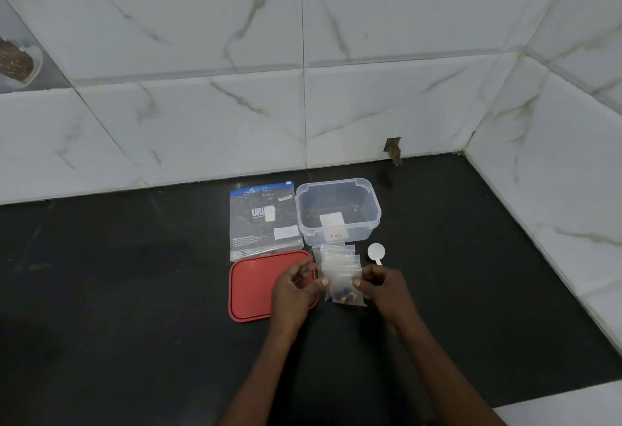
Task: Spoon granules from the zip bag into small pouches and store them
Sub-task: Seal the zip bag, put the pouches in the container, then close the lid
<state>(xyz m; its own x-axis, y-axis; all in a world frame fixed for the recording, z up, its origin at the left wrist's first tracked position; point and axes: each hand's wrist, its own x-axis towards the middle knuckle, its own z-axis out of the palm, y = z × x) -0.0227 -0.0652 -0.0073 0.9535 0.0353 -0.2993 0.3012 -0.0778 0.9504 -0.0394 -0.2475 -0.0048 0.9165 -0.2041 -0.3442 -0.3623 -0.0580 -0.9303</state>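
I see my left hand and right hand each pinching an edge of a small pouch, just before the open tub; the zip bag lies flat left of the tub

The zip bag and the small pouches are thin clear plastic, a little crinkled. The box is translucent plastic, its red lid smooth. The counter is dark and matt, the wall tiles glossy marble-like.
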